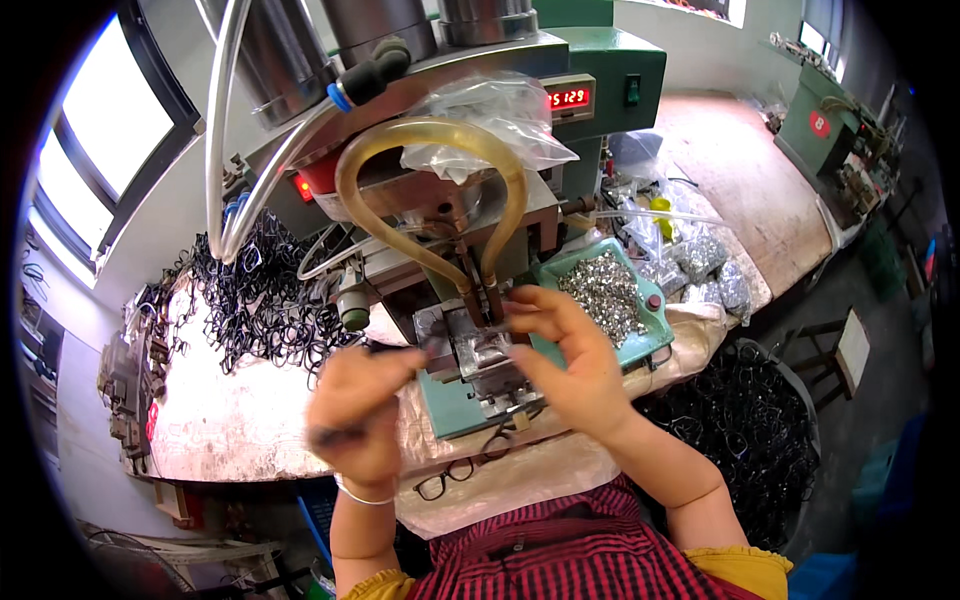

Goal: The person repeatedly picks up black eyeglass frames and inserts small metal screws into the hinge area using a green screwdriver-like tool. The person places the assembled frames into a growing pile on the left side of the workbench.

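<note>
My left hand (pixel 365 405) is left of the machine's metal fixture (pixel 483 352), its fingers closed and smeared by motion. Dark pieces of what looks like a black eyeglass frame (pixel 338 436) stick out of it. On the fixture's right side is my right hand (pixel 572 355), thumb and fingers apart, fingertips close to the fixture and the tool above it. I see nothing held between them. Black eyeglass frames (pixel 431 487) lie at the table's front edge below the fixture.
A yellowish hose (pixel 520 200) loops over the fixture. At the right stands a green tray (pixel 655 345) of small metal parts, with bagged parts (pixel 700 258) behind. Black frames are heaped on the table (pixel 260 310) at left and in a large tub (pixel 735 440) at lower right.
</note>
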Motion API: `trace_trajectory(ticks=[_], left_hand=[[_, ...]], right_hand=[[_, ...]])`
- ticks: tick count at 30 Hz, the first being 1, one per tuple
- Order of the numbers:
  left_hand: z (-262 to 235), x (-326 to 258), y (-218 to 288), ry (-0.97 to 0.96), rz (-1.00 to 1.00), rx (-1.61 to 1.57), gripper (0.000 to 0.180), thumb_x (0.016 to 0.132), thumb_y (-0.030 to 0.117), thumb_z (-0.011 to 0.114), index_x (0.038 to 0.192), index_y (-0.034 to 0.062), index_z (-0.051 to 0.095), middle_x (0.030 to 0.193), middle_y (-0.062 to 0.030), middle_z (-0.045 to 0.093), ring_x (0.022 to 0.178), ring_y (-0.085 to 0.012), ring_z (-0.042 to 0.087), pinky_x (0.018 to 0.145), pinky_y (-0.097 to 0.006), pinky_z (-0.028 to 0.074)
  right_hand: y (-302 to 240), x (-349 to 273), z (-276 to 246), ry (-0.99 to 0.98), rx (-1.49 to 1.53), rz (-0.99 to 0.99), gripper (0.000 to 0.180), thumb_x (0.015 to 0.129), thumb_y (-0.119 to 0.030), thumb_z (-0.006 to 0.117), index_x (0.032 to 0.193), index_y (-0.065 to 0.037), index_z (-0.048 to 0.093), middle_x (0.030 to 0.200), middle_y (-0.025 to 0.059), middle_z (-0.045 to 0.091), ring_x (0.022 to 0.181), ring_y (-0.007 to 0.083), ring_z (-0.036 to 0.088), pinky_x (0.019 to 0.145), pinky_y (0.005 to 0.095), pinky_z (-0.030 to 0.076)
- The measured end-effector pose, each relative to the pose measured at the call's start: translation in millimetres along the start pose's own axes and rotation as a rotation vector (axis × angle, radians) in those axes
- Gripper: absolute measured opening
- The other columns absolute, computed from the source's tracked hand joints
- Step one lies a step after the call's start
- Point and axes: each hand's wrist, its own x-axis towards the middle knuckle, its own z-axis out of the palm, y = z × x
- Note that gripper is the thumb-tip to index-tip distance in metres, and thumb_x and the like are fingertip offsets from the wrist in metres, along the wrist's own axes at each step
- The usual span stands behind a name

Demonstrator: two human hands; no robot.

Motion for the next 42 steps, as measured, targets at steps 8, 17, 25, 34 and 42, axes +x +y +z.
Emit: trace_trajectory(ticks=[8,17,25,34,42], left_hand=[[36,-20,-14,-0.389,0.310,0.218,0.027,0.070,0.013,0.078,0.097,0.0101,0.076,0.104,-0.0051,0.073,0.073,-0.0227,0.053,0.078,-0.041,0.051],[14,-5,26,-0.525,0.138,0.383,0.030,0.071,0.016,0.074,0.101,0.0183,0.077,0.113,-0.0032,0.072,0.080,-0.0242,0.057,0.085,-0.041,0.052],[-46,48,157,-0.682,0.082,0.104,0.032,0.095,0.029,0.060,0.115,0.0077,0.071,0.134,-0.0157,0.057,0.119,-0.0339,0.050,0.110,-0.050,0.029],[-117,-13,-28,-0.469,-0.442,0.706,0.028,0.067,0.000,0.068,0.095,0.0058,0.066,0.128,-0.0158,0.061,0.120,-0.0412,0.052,0.104,-0.051,0.040],[-137,-159,-133,-0.401,-0.593,0.795,0.017,0.064,0.003,0.068,0.079,0.0034,0.060,0.130,-0.0213,0.058,0.117,-0.0417,0.053,0.101,-0.047,0.044]], right_hand=[[94,15,-101,0.207,-1.095,-0.201,0.021,0.072,-0.015,0.078,0.092,-0.010,0.074,0.120,0.0201,0.063,0.124,0.0392,0.053,0.102,0.0458,0.044],[91,17,-93,0.252,-0.997,-0.296,0.012,0.078,-0.008,0.069,0.089,-0.004,0.073,0.105,0.0177,0.068,0.106,0.0373,0.062,0.094,0.0443,0.048],[89,19,-87,0.299,-0.750,-0.282,0.014,0.076,-0.004,0.069,0.088,-0.005,0.076,0.088,0.0115,0.072,0.086,0.0279,0.067,0.081,0.0369,0.051],[77,27,-64,0.329,-0.515,-0.185,0.013,0.080,-0.003,0.075,0.092,-0.003,0.075,0.088,0.0093,0.072,0.084,0.0226,0.068,0.079,0.0321,0.051],[80,-6,-93,0.403,-0.715,-0.222,0.014,0.079,0.001,0.073,0.092,-0.002,0.074,0.087,0.0096,0.071,0.083,0.0246,0.066,0.078,0.0342,0.050]])
